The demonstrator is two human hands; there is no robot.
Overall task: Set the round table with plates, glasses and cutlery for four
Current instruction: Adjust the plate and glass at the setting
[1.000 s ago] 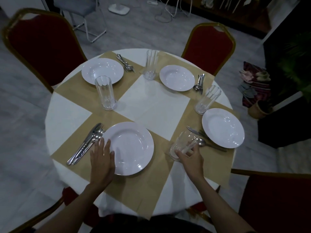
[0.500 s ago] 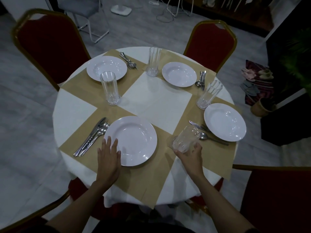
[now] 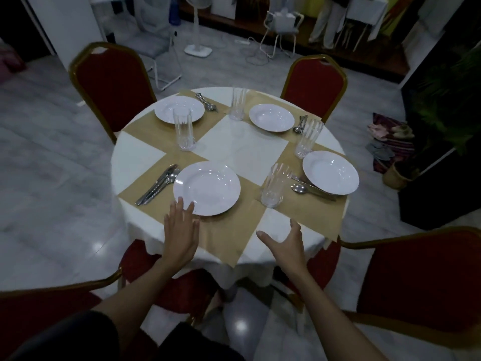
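Just ahead of our left hand (image 3: 181,230), whose spread fingertips touch the rim of the nearest plate (image 3: 207,188), the last place setting looks complete. Our right hand (image 3: 285,244) hovers open and holds nothing, with the nearest glass (image 3: 274,185) standing free beyond it. Four plates, four glasses and four cutlery bundles sit on the counter (image 3: 138,157), so we judge the task nearly finished; the next move calls only for small alignment nudges or drawing back. Nearest cutlery (image 3: 157,187) lies left of our left hand. Open room remains at the counter's near edge, between both hands.
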